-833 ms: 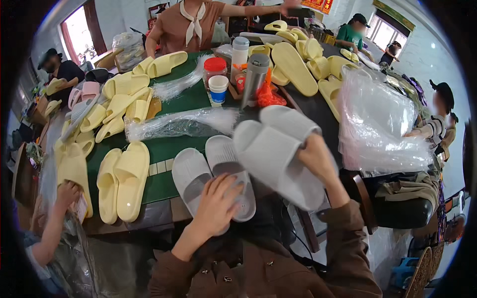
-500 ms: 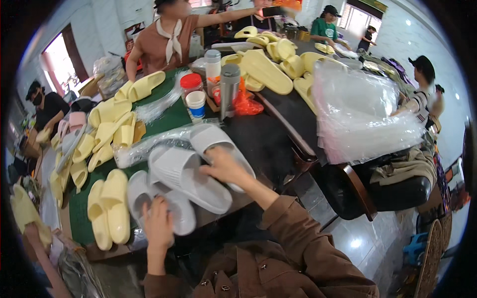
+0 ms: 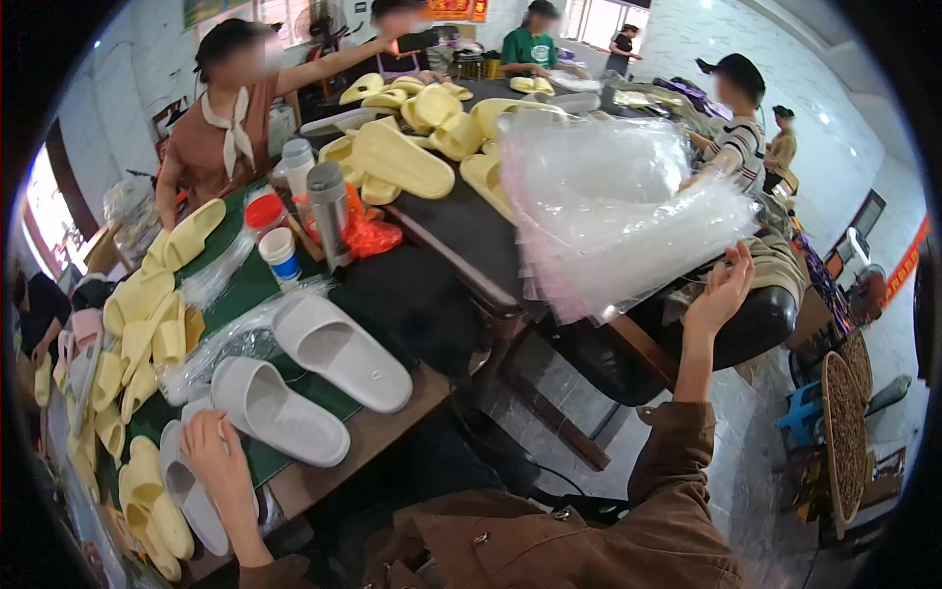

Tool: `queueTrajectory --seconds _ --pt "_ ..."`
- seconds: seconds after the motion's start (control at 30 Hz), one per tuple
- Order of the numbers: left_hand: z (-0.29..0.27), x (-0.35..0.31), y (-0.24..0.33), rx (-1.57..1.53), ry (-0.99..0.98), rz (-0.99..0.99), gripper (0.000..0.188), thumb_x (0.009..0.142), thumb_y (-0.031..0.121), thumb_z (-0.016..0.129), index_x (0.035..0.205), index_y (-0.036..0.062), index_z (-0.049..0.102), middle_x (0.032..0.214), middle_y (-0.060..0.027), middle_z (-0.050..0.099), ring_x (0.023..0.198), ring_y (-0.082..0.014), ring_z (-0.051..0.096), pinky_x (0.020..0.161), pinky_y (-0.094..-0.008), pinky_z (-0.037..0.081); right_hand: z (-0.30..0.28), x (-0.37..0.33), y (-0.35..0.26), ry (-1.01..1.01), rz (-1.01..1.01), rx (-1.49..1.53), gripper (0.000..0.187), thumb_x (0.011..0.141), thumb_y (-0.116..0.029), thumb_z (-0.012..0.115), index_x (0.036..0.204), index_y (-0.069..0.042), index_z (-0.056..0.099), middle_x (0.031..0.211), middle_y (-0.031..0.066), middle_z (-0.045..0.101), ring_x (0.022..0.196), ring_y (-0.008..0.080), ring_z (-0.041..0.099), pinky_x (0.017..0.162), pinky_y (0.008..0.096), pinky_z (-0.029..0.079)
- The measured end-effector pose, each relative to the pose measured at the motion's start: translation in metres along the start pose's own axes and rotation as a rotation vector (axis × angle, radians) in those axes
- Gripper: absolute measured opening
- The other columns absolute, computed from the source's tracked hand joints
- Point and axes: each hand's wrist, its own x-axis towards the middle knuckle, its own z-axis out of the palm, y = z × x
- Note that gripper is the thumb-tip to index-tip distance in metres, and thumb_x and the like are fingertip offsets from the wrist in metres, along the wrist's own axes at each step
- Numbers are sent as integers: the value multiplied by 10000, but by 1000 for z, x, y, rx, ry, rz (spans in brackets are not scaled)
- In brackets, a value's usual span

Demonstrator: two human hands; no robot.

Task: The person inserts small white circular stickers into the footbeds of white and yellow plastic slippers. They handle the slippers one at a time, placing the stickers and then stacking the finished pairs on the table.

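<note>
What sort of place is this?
Probably a small slipper workshop: piled yellow slippers, grey slippers set out, a thick stack of clear plastic bags, and several people nearby.

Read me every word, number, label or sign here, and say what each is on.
Red-and-gold sign at the back: too blurred to read.
Red banner at far right: too small to read.
Blue-banded white cup: marking too small to read.
Rightmost gray slipper, insole mark: too small to read.
</note>
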Motion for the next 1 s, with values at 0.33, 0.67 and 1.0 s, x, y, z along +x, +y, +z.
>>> queueTrajectory --seconds 0.33,0.67,1.0 --pt "54 146 295 -842 -277 692 433 902 159 607 1293 2 507 1323 -196 512 1267 -344 458 1068 -389 348 -34 -2 178 -176 907 227 420 979 -330 455 1316 -81 488 1246 83 576 1148 261 536 973 412 456" --pt "136 109 448 -872 -558 977 900 862 514 593 1491 15 187 1424 -270 370 1335 -410 350 1119 -522 237 -19 -15 176 -234 904 291 419 981 -334 452 1315 -84 487 1254 82 571 1124 250 543 945 403 465" --pt "83 72 413 -619 -272 986 1194 603 537 804 1509 81 175 1343 -257 437 1286 -469 379 1067 -651 225 -4 -52 149 -282 882 310 418 983 -338 449 1315 -88 486 1263 82 567 1099 239 550 916 394 474"
